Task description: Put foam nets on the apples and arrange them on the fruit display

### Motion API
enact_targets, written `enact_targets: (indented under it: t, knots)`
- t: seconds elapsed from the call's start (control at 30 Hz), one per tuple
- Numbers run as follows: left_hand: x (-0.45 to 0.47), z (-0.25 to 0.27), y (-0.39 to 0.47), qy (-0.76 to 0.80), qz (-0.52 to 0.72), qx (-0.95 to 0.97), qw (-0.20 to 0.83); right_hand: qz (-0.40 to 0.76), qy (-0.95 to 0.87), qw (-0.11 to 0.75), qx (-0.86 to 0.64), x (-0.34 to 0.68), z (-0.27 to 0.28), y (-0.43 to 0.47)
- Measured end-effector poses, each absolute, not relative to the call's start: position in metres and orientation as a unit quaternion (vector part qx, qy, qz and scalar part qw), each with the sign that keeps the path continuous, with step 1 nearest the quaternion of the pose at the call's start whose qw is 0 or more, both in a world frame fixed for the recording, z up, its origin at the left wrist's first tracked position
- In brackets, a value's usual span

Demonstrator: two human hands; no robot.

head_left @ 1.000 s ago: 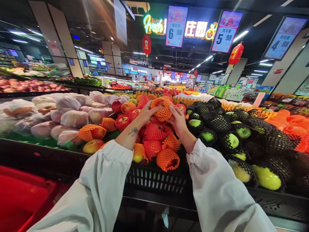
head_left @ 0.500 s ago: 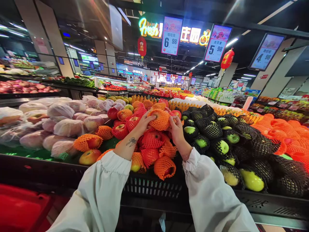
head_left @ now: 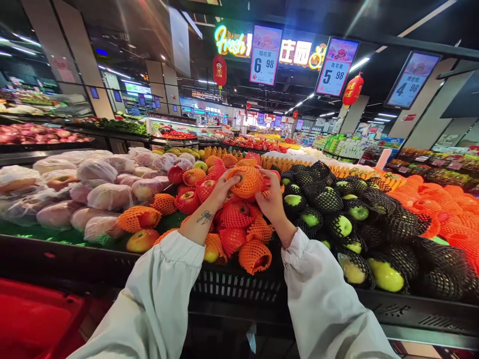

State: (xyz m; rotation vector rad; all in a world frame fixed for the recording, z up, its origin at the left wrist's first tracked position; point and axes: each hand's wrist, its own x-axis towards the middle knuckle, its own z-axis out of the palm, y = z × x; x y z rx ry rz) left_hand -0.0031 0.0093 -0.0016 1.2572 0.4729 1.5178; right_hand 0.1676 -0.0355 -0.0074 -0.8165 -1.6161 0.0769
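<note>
Between my two hands is an apple in an orange foam net (head_left: pixel 245 182), raised just over the heap of apples. My left hand (head_left: pixel 221 191) grips its left side, the thumb pressed on the net. On its right side my right hand (head_left: pixel 272 198) closes on the net with bent fingers; some of the fingertips are hidden behind the fruit. Right below lie apples in red foam nets (head_left: pixel 236 213). Another orange-netted apple (head_left: pixel 255 257) rests at the heap's front edge, above a black slatted basket (head_left: pixel 239 288).
Plastic-wrapped fruit (head_left: pixel 110 197) fills the left of the stand. On the right are green apples in black nets (head_left: pixel 342 224), then orange-netted fruit (head_left: pixel 445 204). A red bin (head_left: pixel 33 319) stands at lower left. Price screens (head_left: pixel 266 55) hang overhead.
My right hand has shifted its hold, its fingers now further round the right side of the netted apple. The apple stays in nearly the same place; the view has moved slightly.
</note>
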Motion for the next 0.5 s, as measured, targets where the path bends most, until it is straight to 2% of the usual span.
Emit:
enact_targets:
  t: [0.1, 0.17, 0.37, 0.5]
  knots:
    - [-0.0028, -0.0021, 0.0091, 0.195, 0.640, 0.522, 0.529, -0.065, -0.750, 0.546, -0.368, 0.1676, -0.0057, -0.0430]
    - [-0.0033, -0.0030, 0.0091, 0.193, 0.640, 0.525, 0.527, -0.071, -0.757, 0.527, -0.378, 0.1659, -0.0068, -0.0438]
    - [-0.0045, -0.0055, 0.0085, 0.176, 0.602, 0.565, 0.536, 0.064, -0.744, 0.560, -0.359, 0.1622, -0.0086, -0.0396]
    - [-0.0024, -0.0098, 0.0104, 0.171, 0.579, 0.572, 0.555, 0.108, -0.684, 0.606, -0.391, 0.1611, -0.0070, -0.0440]
